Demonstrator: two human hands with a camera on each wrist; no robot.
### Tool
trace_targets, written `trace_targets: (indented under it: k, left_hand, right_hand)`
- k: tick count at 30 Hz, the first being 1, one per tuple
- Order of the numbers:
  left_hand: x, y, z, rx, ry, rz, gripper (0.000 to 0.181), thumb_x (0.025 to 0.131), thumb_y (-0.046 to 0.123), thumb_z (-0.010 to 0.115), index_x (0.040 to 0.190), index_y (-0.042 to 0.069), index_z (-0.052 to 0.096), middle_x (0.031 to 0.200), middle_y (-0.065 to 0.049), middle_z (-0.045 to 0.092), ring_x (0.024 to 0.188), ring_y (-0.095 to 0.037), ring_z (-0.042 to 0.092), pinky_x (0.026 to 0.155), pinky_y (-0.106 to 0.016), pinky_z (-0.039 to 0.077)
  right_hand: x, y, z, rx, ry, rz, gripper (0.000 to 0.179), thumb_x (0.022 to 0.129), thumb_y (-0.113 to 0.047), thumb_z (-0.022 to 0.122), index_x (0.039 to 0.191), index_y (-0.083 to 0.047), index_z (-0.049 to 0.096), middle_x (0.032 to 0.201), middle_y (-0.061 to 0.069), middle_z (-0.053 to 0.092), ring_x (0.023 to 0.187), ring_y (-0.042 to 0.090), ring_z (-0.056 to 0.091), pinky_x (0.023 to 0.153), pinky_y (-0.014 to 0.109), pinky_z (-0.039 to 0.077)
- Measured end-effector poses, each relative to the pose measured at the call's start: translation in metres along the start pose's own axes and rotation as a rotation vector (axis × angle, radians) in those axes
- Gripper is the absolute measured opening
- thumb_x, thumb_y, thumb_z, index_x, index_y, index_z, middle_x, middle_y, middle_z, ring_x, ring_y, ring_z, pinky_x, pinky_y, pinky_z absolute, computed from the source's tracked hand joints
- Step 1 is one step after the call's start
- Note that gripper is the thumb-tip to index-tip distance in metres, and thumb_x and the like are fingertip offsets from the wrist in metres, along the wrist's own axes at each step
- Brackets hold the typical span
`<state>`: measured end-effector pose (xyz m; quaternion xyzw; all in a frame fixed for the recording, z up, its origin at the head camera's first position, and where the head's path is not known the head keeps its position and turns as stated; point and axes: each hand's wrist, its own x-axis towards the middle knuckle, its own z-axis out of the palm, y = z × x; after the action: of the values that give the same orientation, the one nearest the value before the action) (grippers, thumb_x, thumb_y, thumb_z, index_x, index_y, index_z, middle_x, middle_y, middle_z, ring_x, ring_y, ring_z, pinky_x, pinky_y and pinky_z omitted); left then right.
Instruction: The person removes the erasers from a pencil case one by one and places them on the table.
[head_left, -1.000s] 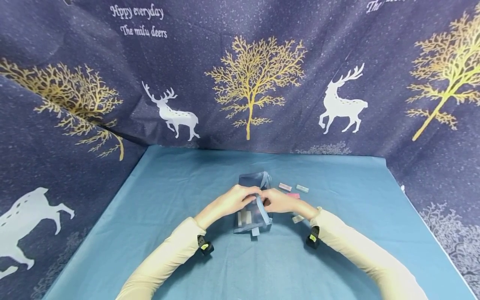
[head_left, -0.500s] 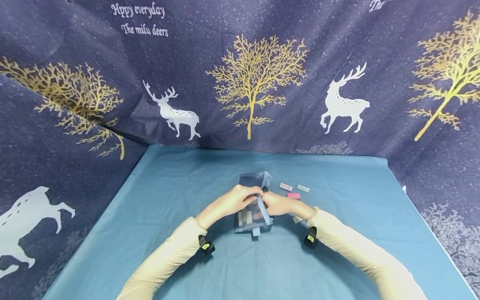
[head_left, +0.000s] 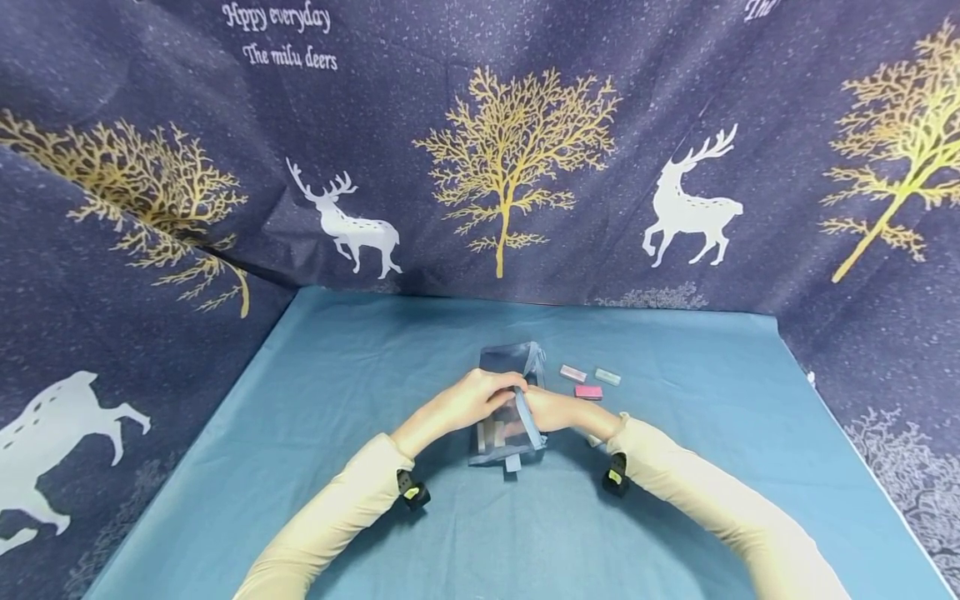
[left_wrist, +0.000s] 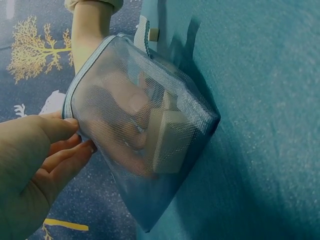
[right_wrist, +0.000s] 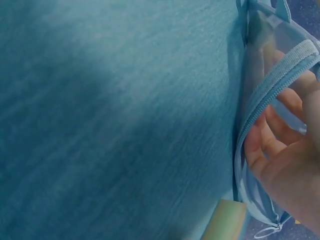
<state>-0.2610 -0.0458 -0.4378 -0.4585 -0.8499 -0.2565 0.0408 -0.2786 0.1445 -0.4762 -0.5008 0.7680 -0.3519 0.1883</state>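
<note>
A blue mesh zip pouch (head_left: 507, 358) lies on the cloth-covered table, its zipped mouth facing right. My left hand (head_left: 480, 397) pinches the edge of its opening between thumb and fingers, as the left wrist view also shows with the zipper edge (left_wrist: 70, 100). Through that mouth reaches my right hand (right_wrist: 290, 160), fingers bent inside the pouch. Pale rectangular blocks (left_wrist: 172, 137) show through the mesh, right at the right fingertips. The mesh blurs the fingers, and I cannot tell whether they grip a block.
To the right of the pouch lie a bright pink block (head_left: 588, 392), a pale pink block (head_left: 573, 373) and a pale green block (head_left: 607, 377). Another block (right_wrist: 225, 220) sits beside the pouch mouth, mostly under the right wrist. A dark printed cloth (head_left: 450, 208) hangs behind the table.
My right hand has moved left and deeper into the pouch, uncovering the bright pink block. The left hand keeps its hold on the pouch edge.
</note>
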Motion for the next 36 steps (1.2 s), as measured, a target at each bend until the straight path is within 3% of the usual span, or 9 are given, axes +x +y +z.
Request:
trace_targets:
  k: [7,11,16,20,22,24,28,31,36]
  left_hand:
    - [0.0,-0.001,0.0,-0.005,0.027,0.028,0.021,0.091,0.01,0.054,0.111,0.016,0.06,0.097,0.002,0.068,0.066,-0.003,0.052,0.061,-0.013,0.042]
    - [0.0,-0.001,0.001,-0.008,0.041,0.042,0.021,0.091,0.009,0.054,0.11,0.014,0.06,0.098,0.001,0.068,0.069,-0.003,0.054,0.062,-0.014,0.044]
    - [-0.001,0.001,0.002,0.002,0.023,0.015,0.021,0.091,0.011,0.054,0.111,0.015,0.06,0.102,0.001,0.068,0.078,-0.004,0.06,0.067,-0.015,0.047]
    - [-0.001,0.001,0.002,0.013,0.036,0.014,0.021,0.09,0.011,0.055,0.11,0.016,0.061,0.103,0.001,0.068,0.089,-0.007,0.064,0.073,-0.018,0.05]
    - [0.0,0.001,0.002,0.014,0.045,0.022,0.02,0.09,0.011,0.055,0.109,0.016,0.062,0.102,0.002,0.068,0.086,-0.006,0.064,0.072,-0.018,0.05]
    - [0.0,0.0,0.002,0.016,0.048,0.023,0.02,0.09,0.011,0.055,0.109,0.016,0.062,0.1,0.002,0.068,0.083,-0.004,0.062,0.07,-0.017,0.049]
    - [-0.001,0.0,0.002,0.011,0.042,0.011,0.02,0.091,0.012,0.055,0.109,0.017,0.061,0.099,0.004,0.068,0.075,-0.003,0.057,0.066,-0.015,0.046]
    - [-0.001,-0.001,0.002,-0.003,0.032,-0.004,0.022,0.091,0.011,0.055,0.11,0.018,0.061,0.101,0.004,0.067,0.074,-0.002,0.056,0.065,-0.015,0.045]
    - [-0.003,-0.001,0.003,-0.03,0.02,-0.011,0.023,0.091,0.011,0.054,0.112,0.018,0.06,0.102,0.003,0.067,0.07,-0.002,0.055,0.062,-0.013,0.043]
  right_hand:
    - [0.001,0.001,0.001,0.006,0.027,-0.032,0.044,0.085,-0.011,0.063,0.124,-0.002,0.045,0.117,0.013,0.055,0.103,0.022,0.056,0.087,0.028,0.047]
    - [0.003,-0.003,0.0,-0.025,-0.004,-0.004,0.049,0.085,-0.016,0.063,0.128,-0.003,0.044,0.124,0.01,0.053,0.111,0.021,0.052,0.093,0.032,0.044]
    - [0.004,-0.005,0.003,-0.09,-0.03,0.036,0.046,0.085,-0.02,0.064,0.126,-0.004,0.05,0.127,0.009,0.053,0.116,0.02,0.05,0.097,0.032,0.041]
    - [0.003,-0.004,0.004,-0.06,-0.01,0.029,0.049,0.085,-0.016,0.064,0.128,-0.001,0.046,0.129,0.012,0.051,0.119,0.023,0.048,0.1,0.033,0.039]
    - [0.002,-0.003,0.003,-0.023,-0.009,0.02,0.048,0.086,-0.014,0.063,0.128,0.0,0.045,0.128,0.013,0.051,0.118,0.024,0.05,0.099,0.033,0.041]
    - [0.001,-0.003,0.002,-0.008,-0.001,0.024,0.043,0.087,-0.012,0.061,0.125,0.001,0.048,0.123,0.013,0.055,0.112,0.024,0.054,0.094,0.032,0.044]
    - [-0.003,-0.004,-0.002,-0.032,0.039,0.124,0.028,0.089,-0.014,0.057,0.114,-0.001,0.056,0.104,0.012,0.064,0.092,0.016,0.06,0.08,0.024,0.047]
    - [-0.006,-0.004,-0.004,-0.031,0.052,0.19,0.022,0.092,-0.015,0.053,0.111,-0.004,0.057,0.094,0.009,0.063,0.079,0.007,0.054,0.073,0.021,0.044]
    - [-0.007,-0.003,-0.006,-0.043,0.08,0.209,0.017,0.093,-0.014,0.05,0.103,-0.003,0.058,0.073,0.0,0.056,0.061,0.001,0.046,0.062,0.019,0.04]
